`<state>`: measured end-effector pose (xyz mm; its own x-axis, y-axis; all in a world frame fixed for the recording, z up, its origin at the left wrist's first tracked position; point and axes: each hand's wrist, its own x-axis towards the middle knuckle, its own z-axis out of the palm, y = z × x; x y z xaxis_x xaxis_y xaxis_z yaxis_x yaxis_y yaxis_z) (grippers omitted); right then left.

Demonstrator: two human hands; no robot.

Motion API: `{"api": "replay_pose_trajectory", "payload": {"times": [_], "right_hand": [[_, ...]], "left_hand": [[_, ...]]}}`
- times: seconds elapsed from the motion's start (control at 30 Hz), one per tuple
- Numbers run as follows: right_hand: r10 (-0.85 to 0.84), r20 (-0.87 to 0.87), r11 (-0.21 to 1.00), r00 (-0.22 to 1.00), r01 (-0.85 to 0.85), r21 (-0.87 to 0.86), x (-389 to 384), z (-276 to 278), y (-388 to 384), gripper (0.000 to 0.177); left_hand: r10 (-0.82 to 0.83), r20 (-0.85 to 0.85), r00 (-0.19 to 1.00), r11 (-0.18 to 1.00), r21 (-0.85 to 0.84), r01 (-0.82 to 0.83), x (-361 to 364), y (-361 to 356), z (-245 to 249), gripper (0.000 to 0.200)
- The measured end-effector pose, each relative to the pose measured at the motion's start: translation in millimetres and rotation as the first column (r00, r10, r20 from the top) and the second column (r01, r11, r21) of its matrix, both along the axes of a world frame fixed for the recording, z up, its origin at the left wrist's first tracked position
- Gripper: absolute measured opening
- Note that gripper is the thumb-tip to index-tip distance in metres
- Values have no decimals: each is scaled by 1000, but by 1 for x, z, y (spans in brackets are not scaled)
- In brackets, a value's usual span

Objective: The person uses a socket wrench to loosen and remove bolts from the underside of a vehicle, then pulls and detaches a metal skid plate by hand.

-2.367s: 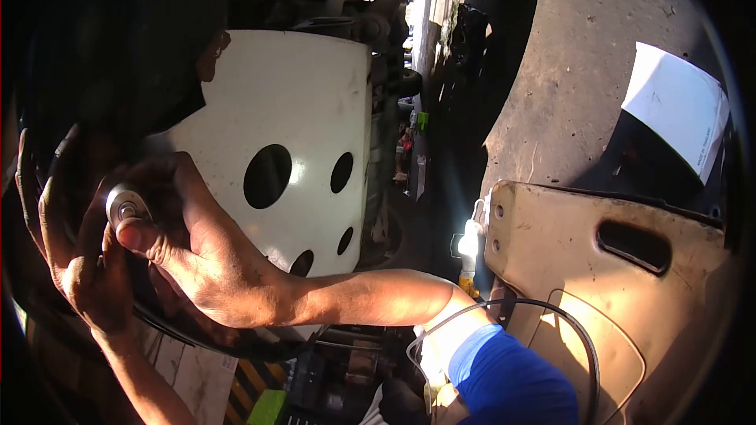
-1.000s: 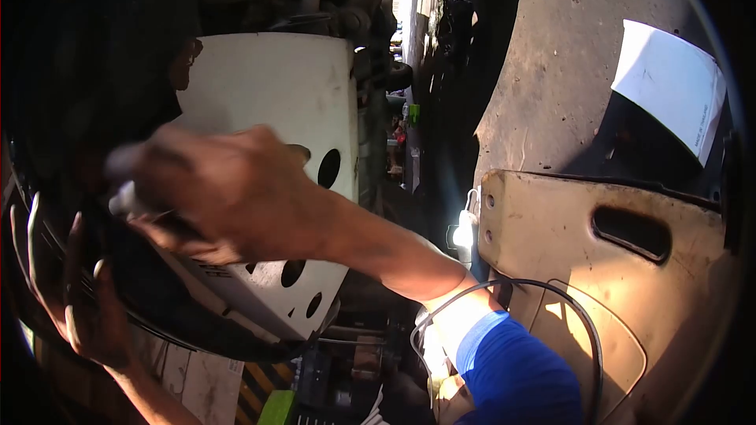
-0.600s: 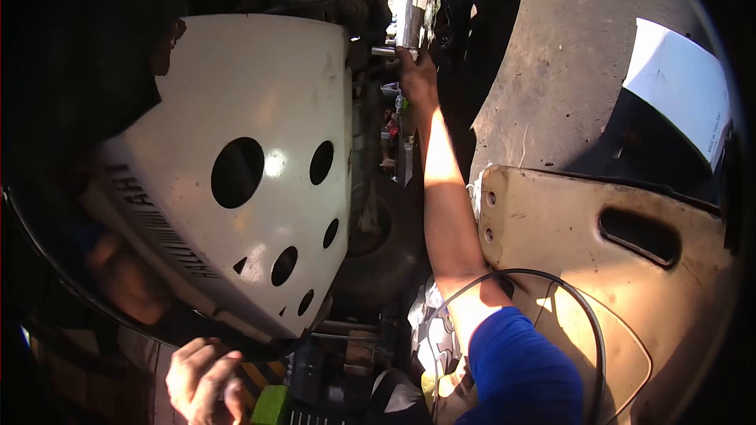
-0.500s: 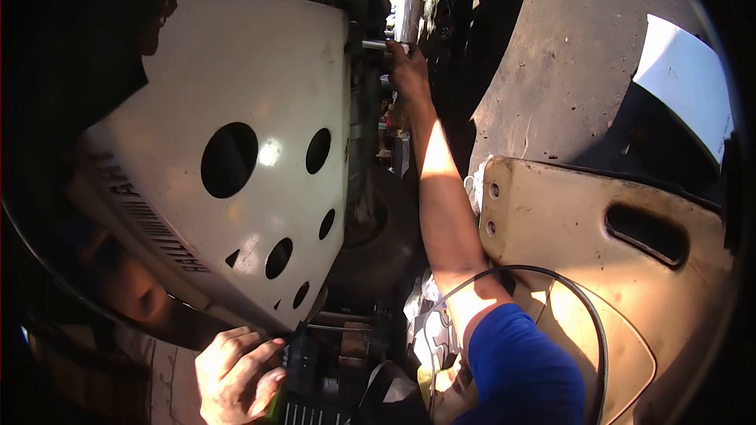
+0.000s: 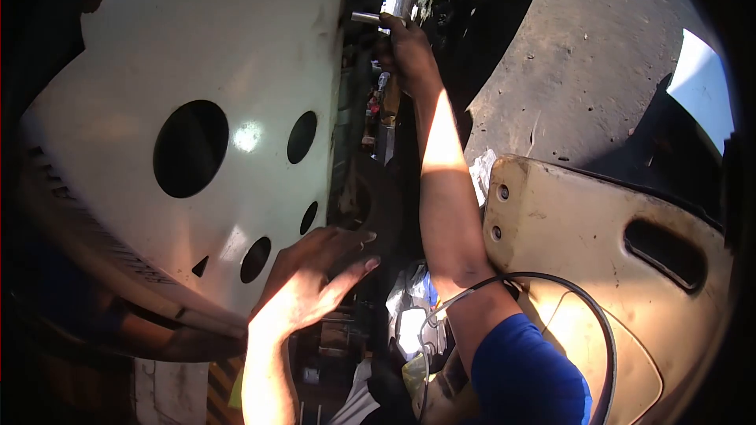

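Note:
In the upper middle, my right hand (image 5: pixel 411 51) is closed around a shiny metal rod (image 5: pixel 365 17), whose bare end points left toward the edge of a white panel (image 5: pixel 260 55). The panel has several round and oval holes and dark lettering along its lower left side. My left hand (image 5: pixel 315 275) is raised over the panel's lower right edge, thumb and fingers apart, with nothing in it. Dark mechanical parts (image 5: pixel 354 205) fill the gap between the panel and my right forearm, partly in shadow.
A tan panel (image 5: pixel 559 205) with a slot stands at the right, and a black cable (image 5: pixel 579 291) loops across it. Stained ground (image 5: pixel 567 55) lies beyond, with a white sheet-like piece (image 5: pixel 701 86) at the far right. Crumpled plastic (image 5: pixel 409 307) sits below my right arm.
My left hand has left the dark box at the bottom and moved up and right, opening its fingers. The white panel now appears larger and further left. My right hand keeps hold of the rod.

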<state>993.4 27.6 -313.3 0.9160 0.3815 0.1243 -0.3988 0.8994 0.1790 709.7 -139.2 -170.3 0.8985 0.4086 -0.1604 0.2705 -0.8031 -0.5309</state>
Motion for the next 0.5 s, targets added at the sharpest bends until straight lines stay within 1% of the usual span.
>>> {"api": "replay_pose_trajectory", "payload": {"times": [0.03, 0.07, 0.1, 0.13, 0.23, 0.27, 0.3, 0.33, 0.37, 0.43, 0.47, 0.5], "right_hand": [[-109, -64, 989, 992, 101, -112, -2, 5, -1, 32], [-242, -44, 939, 969, 222, -262, -3, 8, -1, 40], [-367, -2, 852, 930, 335, -402, -4, 11, 0, 48], [-478, 59, 732, 876, 434, -525, -4, 11, 4, 56], [-467, 9, 809, 884, 432, -400, -1, 10, 23, 44], [-375, 5, 892, 927, 362, -272, 0, 7, 27, 41], [-272, 4, 951, 962, 270, -150, 1, 5, 29, 39], [-73, 57, 996, 996, 70, 54, 0, 0, 22, 38], [115, 146, 959, 983, -148, 240, 0, -3, 16, 37], [33, 117, 997, 993, -41, 68, 6, 0, 12, 36], [-9, 108, 1000, 994, 11, -21, 7, 3, 12, 36], [-149, 75, 950, 986, 164, -266, 8, 6, 18, 44]], "left_hand": [[10, 11, 1000, 1000, -9, -10, 7, 9, -4, 36], [32, 15, 999, 999, 2, -32, 15, 15, -8, 37], [54, 19, 998, 998, 14, -54, 25, 22, -12, 37], [76, 22, 997, 997, 25, -76, 36, 29, -15, 38], [14, 56, 998, 999, 49, -17, 69, 63, -21, 48], [-18, 132, 991, 998, 64, 10, 80, 70, -25, 53], [-51, 206, 977, 996, 80, 35, 91, 77, -31, 59], [-85, 278, 957, 993, 99, 59, 102, 82, -38, 64], [-97, 317, 944, 994, 86, 73, 112, 84, -45, 64], [-118, 391, 913, 993, 63, 102, 132, 87, -56, 65], [-146, 326, 934, 989, 71, 130, 140, 98, -59, 61], [-175, 260, 950, 984, 77, 161, 148, 116, -62, 56]]}}
